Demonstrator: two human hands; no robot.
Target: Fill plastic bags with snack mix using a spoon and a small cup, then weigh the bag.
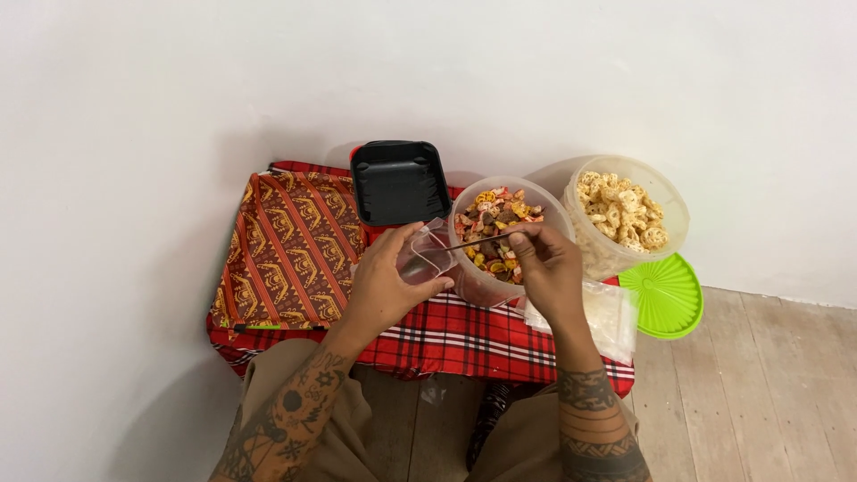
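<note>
Clear bag point(427, 256), seemingly, in left hand point(386, 284)

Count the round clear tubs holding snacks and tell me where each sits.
2. The tub of mixed coloured snacks sits just beyond the right hand; the tub of pale ring crackers stands to its right, by the green lid.

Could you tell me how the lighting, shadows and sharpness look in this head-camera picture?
Head view: soft, even light, no hard glare; a dim shadow falls on the white wall left of the table; left hand and right hand are slightly soft, the colourful snacks fairly clear; frame edges bend a little.
</note>
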